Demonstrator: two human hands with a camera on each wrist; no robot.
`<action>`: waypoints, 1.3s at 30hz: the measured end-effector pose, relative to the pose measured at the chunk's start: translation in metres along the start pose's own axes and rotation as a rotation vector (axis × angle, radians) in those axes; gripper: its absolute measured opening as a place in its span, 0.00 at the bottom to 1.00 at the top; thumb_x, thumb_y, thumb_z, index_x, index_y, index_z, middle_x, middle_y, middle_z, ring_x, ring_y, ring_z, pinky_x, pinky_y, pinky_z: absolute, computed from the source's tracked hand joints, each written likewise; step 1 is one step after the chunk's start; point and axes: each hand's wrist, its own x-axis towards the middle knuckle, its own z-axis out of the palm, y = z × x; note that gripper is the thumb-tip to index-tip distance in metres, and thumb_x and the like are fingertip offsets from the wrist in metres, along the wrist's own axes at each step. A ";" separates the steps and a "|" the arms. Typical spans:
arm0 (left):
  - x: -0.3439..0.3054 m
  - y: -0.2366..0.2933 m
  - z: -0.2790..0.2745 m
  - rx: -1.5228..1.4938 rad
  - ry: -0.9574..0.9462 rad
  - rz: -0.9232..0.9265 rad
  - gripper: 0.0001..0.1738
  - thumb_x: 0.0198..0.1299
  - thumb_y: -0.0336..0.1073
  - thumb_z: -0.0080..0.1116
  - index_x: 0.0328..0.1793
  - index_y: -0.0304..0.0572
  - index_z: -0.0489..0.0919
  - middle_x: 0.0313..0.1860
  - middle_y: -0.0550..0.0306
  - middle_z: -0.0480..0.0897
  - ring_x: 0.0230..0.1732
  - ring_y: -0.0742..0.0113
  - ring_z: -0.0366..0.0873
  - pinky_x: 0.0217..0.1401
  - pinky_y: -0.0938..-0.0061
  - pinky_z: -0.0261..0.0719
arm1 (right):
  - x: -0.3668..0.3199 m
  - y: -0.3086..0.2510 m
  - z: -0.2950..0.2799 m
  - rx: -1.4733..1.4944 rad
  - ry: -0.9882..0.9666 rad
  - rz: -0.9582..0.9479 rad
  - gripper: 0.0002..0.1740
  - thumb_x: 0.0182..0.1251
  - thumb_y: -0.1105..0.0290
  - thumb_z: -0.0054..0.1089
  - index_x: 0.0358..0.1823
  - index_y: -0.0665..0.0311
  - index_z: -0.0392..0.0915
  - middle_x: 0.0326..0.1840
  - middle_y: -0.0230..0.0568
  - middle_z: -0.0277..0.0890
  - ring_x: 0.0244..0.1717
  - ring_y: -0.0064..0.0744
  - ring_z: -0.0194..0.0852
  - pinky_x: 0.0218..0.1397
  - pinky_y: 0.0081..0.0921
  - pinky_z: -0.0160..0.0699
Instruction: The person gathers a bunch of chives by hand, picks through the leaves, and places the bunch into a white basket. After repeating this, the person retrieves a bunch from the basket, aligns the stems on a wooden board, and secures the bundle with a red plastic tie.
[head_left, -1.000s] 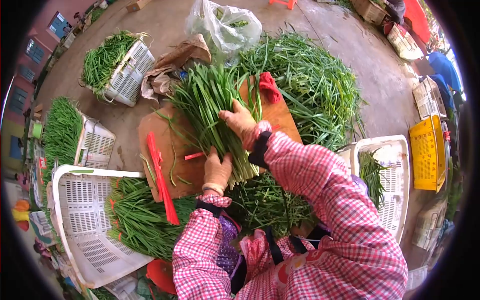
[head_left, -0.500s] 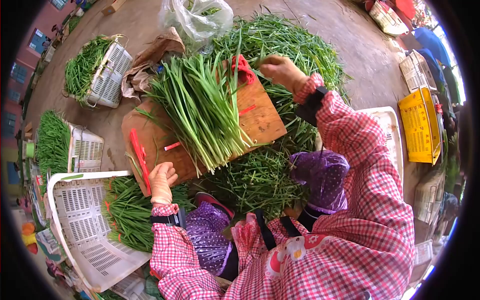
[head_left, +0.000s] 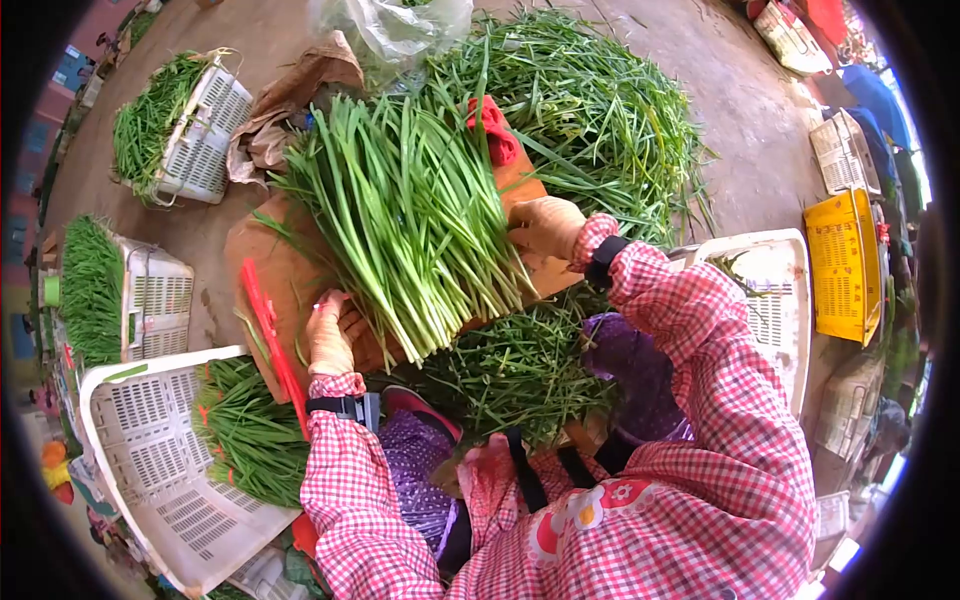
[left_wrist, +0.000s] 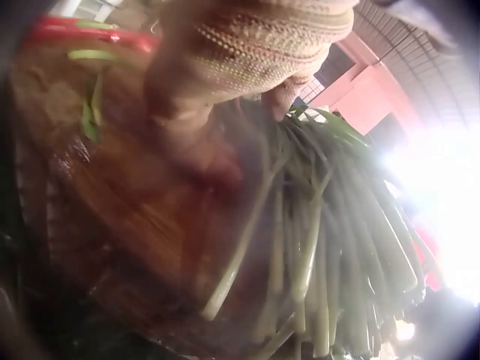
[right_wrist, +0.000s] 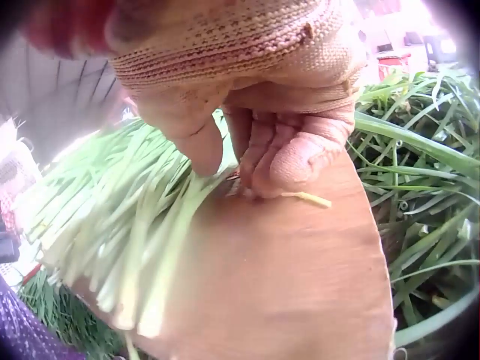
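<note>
A thick bunch of garlic chives (head_left: 410,230) lies spread on the wooden board (head_left: 255,235), pale stems toward me. My left hand (head_left: 332,335), with a woven wrap, is at the bunch's left side, its fingertips right at the board. In the left wrist view those fingertips blur beside the stems (left_wrist: 307,255); whether they pinch something I cannot tell. On the right my right hand (head_left: 550,228) reaches down beside the bunch. Its bent fingers (right_wrist: 289,161) touch the board, the thumb apart and against the outer stem. A speck of red shows between them.
Red strips (head_left: 272,335) lie along the board's left edge, and a red cloth (head_left: 492,130) at its far side. Loose greens (head_left: 600,130) are heaped behind. White baskets (head_left: 150,440) stand left and right. A plastic bag (head_left: 400,40) and brown sack (head_left: 290,100) lie beyond the board.
Both hands let go of the bunch and moved apart. The left then came back to the bunch's left side, the right to its right side. The bunch now lies spread wider.
</note>
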 end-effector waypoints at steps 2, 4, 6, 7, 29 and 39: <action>0.003 0.000 0.006 0.035 0.058 0.011 0.21 0.60 0.45 0.58 0.55 0.44 0.73 0.42 0.59 0.79 0.38 0.62 0.79 0.39 0.67 0.79 | 0.003 0.003 -0.003 -0.036 0.002 -0.018 0.11 0.57 0.59 0.58 0.36 0.56 0.80 0.30 0.43 0.80 0.34 0.46 0.78 0.40 0.38 0.76; 0.006 0.001 0.006 0.040 0.139 0.012 0.19 0.61 0.45 0.56 0.53 0.42 0.74 0.41 0.57 0.80 0.36 0.63 0.79 0.36 0.68 0.79 | 0.006 0.016 0.001 0.040 0.016 -0.050 0.10 0.57 0.61 0.57 0.35 0.56 0.80 0.30 0.43 0.80 0.34 0.46 0.78 0.41 0.37 0.76; 0.009 -0.002 0.004 0.067 0.152 0.030 0.18 0.61 0.45 0.55 0.51 0.41 0.75 0.41 0.56 0.80 0.34 0.62 0.80 0.35 0.68 0.79 | 0.005 0.025 0.001 0.103 0.060 -0.057 0.10 0.57 0.63 0.56 0.36 0.58 0.81 0.30 0.43 0.80 0.33 0.45 0.78 0.40 0.36 0.76; 0.008 -0.003 0.004 0.075 0.159 0.047 0.18 0.61 0.45 0.55 0.51 0.42 0.75 0.40 0.56 0.81 0.34 0.63 0.80 0.35 0.68 0.79 | 0.002 0.024 -0.003 0.154 0.021 0.022 0.11 0.57 0.62 0.55 0.36 0.58 0.81 0.32 0.44 0.80 0.36 0.46 0.78 0.42 0.37 0.76; -0.049 0.033 0.153 1.393 -0.616 1.401 0.21 0.55 0.31 0.51 0.57 0.49 0.77 0.57 0.59 0.77 0.66 0.53 0.66 0.71 0.39 0.45 | -0.014 -0.057 0.076 0.623 0.337 -0.098 0.17 0.56 0.62 0.58 0.45 0.62 0.73 0.37 0.57 0.77 0.37 0.55 0.77 0.39 0.40 0.76; -0.019 0.001 0.157 1.663 -0.606 1.185 0.12 0.53 0.38 0.57 0.44 0.53 0.82 0.51 0.68 0.80 0.65 0.61 0.66 0.72 0.39 0.36 | -0.032 0.003 0.010 0.222 0.290 -0.015 0.10 0.59 0.60 0.55 0.36 0.55 0.80 0.29 0.43 0.79 0.34 0.48 0.78 0.39 0.37 0.78</action>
